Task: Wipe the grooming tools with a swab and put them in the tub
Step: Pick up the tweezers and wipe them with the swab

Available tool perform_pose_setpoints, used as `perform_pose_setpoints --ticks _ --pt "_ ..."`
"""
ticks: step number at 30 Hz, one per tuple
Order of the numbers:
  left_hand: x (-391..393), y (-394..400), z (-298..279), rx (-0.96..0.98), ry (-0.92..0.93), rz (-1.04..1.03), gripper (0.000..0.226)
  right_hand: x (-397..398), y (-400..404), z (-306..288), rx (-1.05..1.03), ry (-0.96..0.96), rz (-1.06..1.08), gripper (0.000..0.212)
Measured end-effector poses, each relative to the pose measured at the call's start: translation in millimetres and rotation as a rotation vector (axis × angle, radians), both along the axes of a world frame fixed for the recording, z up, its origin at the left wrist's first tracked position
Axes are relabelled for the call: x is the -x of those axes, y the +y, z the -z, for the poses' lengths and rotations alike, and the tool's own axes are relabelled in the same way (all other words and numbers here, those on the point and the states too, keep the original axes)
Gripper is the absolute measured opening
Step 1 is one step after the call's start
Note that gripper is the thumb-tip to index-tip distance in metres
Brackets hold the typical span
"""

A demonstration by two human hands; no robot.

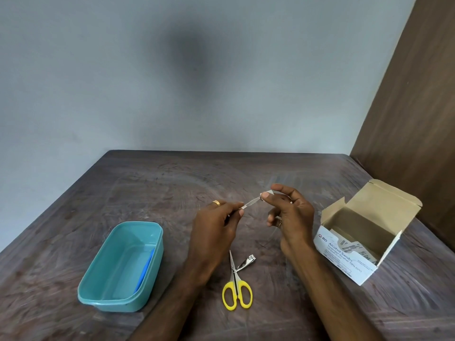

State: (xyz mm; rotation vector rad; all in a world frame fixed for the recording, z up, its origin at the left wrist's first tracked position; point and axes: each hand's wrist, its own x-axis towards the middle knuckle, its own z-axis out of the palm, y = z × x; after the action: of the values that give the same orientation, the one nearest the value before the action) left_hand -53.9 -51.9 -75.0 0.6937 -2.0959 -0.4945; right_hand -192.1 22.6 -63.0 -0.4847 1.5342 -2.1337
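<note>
Scratched dark counter point(147, 183) against grey wall point(98, 70), packet point(252, 201) pinched between left hand point(216, 227) and right hand point(290, 217), blue item point(147, 269) in tub point(103, 295) half hidden

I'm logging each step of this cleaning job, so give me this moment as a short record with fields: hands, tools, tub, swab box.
left hand: pinches one end of a thin metal tool, above the table
right hand: pinches the tool's other end with a small white piece, likely a swab
scissors: yellow handles, shut, on the table
nail clipper: on the table, beside the scissor blades
tub: teal, open, a blue item inside along its right wall
swab box: open, right of the hands
</note>
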Motion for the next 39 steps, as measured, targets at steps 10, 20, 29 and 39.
perform_pose_setpoints --ticks 10,20,29,39 --pt "-4 -2 -1 0.073 -0.042 -0.103 0.016 0 1 -1 0.001 0.117 -0.196 0.033" --pt "-5 -4 -5 -0.576 0.274 0.002 0.025 3 1 0 0.041 0.179 -0.208 0.021" --pt "-7 -3 -10 -0.788 0.327 0.145 0.018 2 0 2 0.013 0.407 -0.273 0.025" --pt "-11 -4 -14 -0.948 0.278 0.328 0.015 2 1 4 0.044 0.357 -0.385 0.022"
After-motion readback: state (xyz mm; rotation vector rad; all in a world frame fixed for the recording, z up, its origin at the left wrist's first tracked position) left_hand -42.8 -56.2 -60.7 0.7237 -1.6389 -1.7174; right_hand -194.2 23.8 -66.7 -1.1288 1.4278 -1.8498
